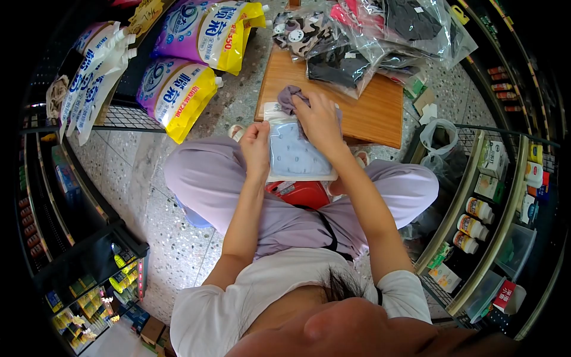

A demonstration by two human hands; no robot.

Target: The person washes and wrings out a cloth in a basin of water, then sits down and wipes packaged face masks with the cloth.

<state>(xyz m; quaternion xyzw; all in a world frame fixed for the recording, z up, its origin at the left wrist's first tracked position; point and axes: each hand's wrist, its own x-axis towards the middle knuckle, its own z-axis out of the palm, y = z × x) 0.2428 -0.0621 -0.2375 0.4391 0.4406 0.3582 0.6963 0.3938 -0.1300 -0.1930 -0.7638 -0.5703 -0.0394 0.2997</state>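
Note:
A clear zip bag [295,171] holding a folded light-blue patterned cloth [295,149] is held above my lap, by the near edge of a wooden board. My left hand [256,149] is closed, pinching the bag's upper left edge. My right hand [321,122] lies over the bag's upper right part, its fingers closed on a mauve cloth [289,97]. That cloth bunches up at the bag's top end; some of it shows past my hand on the right. How far it reaches into the bag is hidden.
Bagged garments [380,44] lie on the wooden board [369,113]. Purple-and-yellow detergent pouches [178,92] stand at left. A red object [300,193] sits below the bag. Shelves with bottles [471,226] flank the right side; a plastic bag [439,135] hangs there.

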